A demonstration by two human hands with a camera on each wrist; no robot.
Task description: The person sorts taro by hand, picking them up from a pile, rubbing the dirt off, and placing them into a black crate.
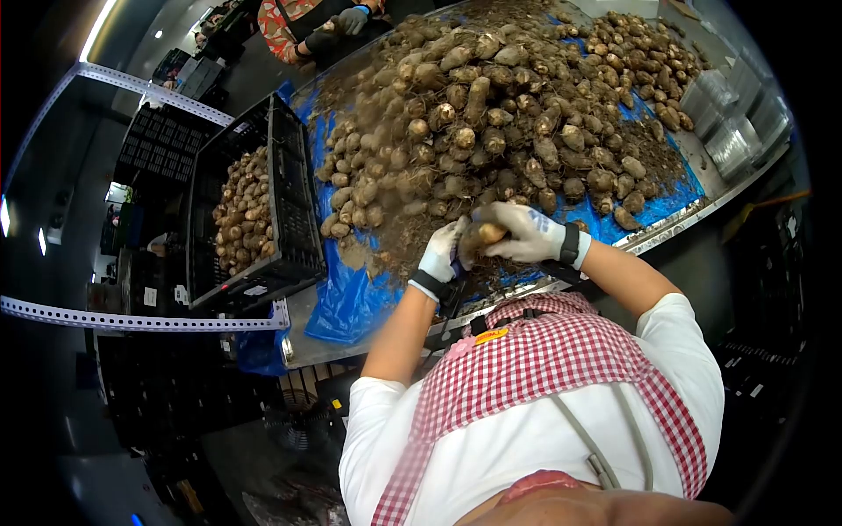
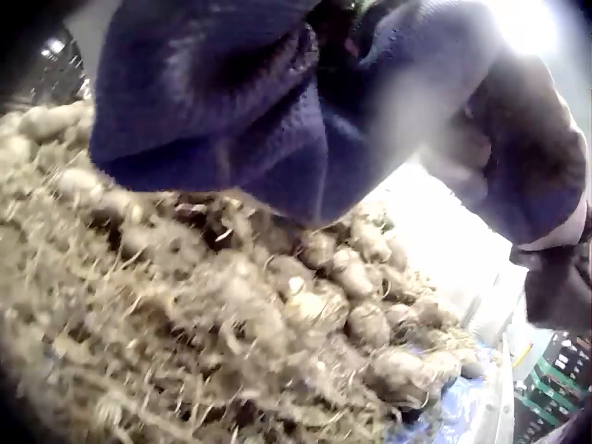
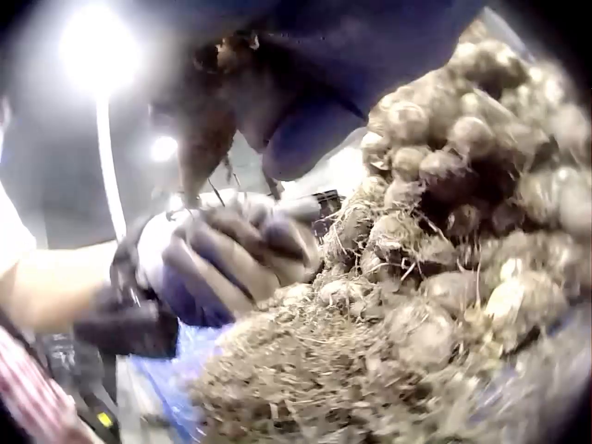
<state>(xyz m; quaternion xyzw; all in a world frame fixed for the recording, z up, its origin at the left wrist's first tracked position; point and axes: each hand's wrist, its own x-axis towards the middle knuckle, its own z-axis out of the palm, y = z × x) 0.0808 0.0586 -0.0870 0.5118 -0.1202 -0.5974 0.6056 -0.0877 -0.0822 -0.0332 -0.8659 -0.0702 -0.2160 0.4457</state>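
In the head view my two gloved hands meet over the near edge of a heap of dirty, rooty taro corms (image 1: 474, 131). My right hand (image 1: 531, 235) grips a brown taro corm (image 1: 490, 232), its pale end facing up. From the other side my left hand (image 1: 441, 252) holds the blurred lower part of it with curled fingers. The right wrist view shows the left hand (image 3: 222, 264) with bent fingers below the dark, tapering corm (image 3: 205, 143). Purple-blue glove palms of my left hand (image 2: 250, 111) fill the top of the left wrist view, hiding its grasp.
A black crate (image 1: 294, 167) of taro corms stands left of the table. Blue plastic sheet (image 1: 346, 302) lies under the heap, along the metal table edge (image 1: 684, 219). Clear plastic containers (image 1: 732, 131) sit at right. Across the table, another person's gloved hands (image 1: 338, 31) show.
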